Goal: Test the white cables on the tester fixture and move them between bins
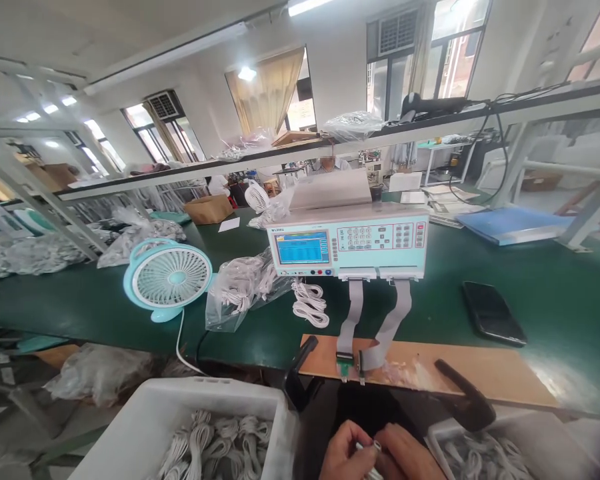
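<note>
At the bottom edge of the head view, my left hand [344, 453] and my right hand [410, 457] meet over my lap. Both pinch a thin white cable with a small metal plug [376, 445] between the fingertips. Ahead of them a wooden board [480, 370] lies on the green bench, with two grey ribbon cables [377, 327] running from its connectors up to a pale blue cable tester [350, 248]. A white bin of coiled white cables [200, 433] stands at my left, another bin [500, 450] at my right.
A turquoise desk fan [166, 277] and a plastic bag of white cables [243, 287] stand left of the tester. A black phone [493, 312] lies on the green bench [555, 287] at right, a blue folder [513, 223] behind it. Two black clamps [463, 393] hold the board. A shelf [330, 147] spans overhead.
</note>
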`<state>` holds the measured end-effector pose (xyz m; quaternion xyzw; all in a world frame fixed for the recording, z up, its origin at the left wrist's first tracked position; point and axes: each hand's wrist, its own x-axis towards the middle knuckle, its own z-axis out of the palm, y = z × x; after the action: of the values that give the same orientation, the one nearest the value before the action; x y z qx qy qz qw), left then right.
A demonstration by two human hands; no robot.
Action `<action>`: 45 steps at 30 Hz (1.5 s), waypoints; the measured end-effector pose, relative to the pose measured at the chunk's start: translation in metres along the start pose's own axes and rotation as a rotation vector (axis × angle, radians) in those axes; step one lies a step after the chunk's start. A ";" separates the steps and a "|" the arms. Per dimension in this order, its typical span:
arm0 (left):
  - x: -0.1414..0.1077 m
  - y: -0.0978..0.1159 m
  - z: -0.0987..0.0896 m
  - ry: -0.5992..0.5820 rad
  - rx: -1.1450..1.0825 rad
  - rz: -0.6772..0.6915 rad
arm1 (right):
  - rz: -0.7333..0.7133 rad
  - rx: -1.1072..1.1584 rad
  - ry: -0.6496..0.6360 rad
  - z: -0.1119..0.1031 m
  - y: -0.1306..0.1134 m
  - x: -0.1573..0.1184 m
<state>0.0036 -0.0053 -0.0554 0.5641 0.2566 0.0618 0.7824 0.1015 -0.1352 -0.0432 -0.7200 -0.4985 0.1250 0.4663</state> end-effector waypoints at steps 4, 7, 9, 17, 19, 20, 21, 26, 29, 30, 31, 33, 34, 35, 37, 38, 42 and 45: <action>-0.008 0.031 0.003 0.035 0.099 0.023 | 0.167 0.169 0.157 -0.004 -0.015 0.013; -0.010 0.046 0.007 0.042 0.084 0.023 | 0.301 0.328 0.188 -0.003 -0.022 0.030; -0.007 0.049 0.009 0.029 -0.009 -0.004 | 0.365 0.445 0.205 0.001 -0.022 0.039; 0.000 0.050 -0.012 -0.158 -0.459 -0.113 | 0.488 0.643 0.239 0.011 -0.011 0.052; -0.002 0.052 -0.018 -0.203 -0.462 -0.107 | 0.487 0.638 0.248 0.011 -0.012 0.052; -0.002 0.052 -0.020 -0.208 -0.453 -0.109 | 0.487 0.637 0.249 0.010 -0.013 0.053; -0.003 0.053 -0.021 -0.199 -0.440 -0.111 | 0.487 0.636 0.251 0.010 -0.013 0.053; 0.001 0.049 -0.014 -0.047 -0.349 -0.099 | 0.478 0.637 0.273 0.012 -0.014 0.054; 0.007 0.047 -0.012 0.045 -0.151 -0.038 | 0.505 0.685 0.292 0.013 -0.017 0.056; 0.009 0.047 -0.013 0.064 -0.044 -0.002 | 0.529 0.717 0.300 0.014 -0.018 0.057; 0.010 0.048 -0.014 0.070 0.068 0.037 | 0.562 0.754 0.308 0.015 -0.020 0.058; 0.013 0.051 -0.018 0.060 0.245 0.124 | 0.634 0.829 0.336 0.018 -0.021 0.060; 0.014 0.052 -0.019 0.054 0.292 0.166 | 0.662 0.867 0.357 0.019 -0.021 0.061; 0.015 0.054 -0.020 0.051 0.315 0.201 | 0.681 0.906 0.381 0.021 -0.020 0.061; 0.018 0.057 -0.020 0.077 0.328 0.262 | 0.693 0.972 0.421 0.025 -0.018 0.062; 0.019 0.058 -0.018 0.104 0.332 0.294 | 0.691 0.994 0.426 0.026 -0.017 0.061; 0.025 0.058 -0.011 0.235 0.355 0.374 | 0.673 0.992 0.367 0.025 -0.013 0.060; 0.028 0.054 -0.007 0.275 0.313 0.364 | 0.668 0.973 0.350 0.023 -0.011 0.059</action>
<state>0.0344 0.0305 -0.0168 0.7012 0.2613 0.2372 0.6195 0.1083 -0.0725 -0.0297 -0.5517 -0.0479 0.3576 0.7520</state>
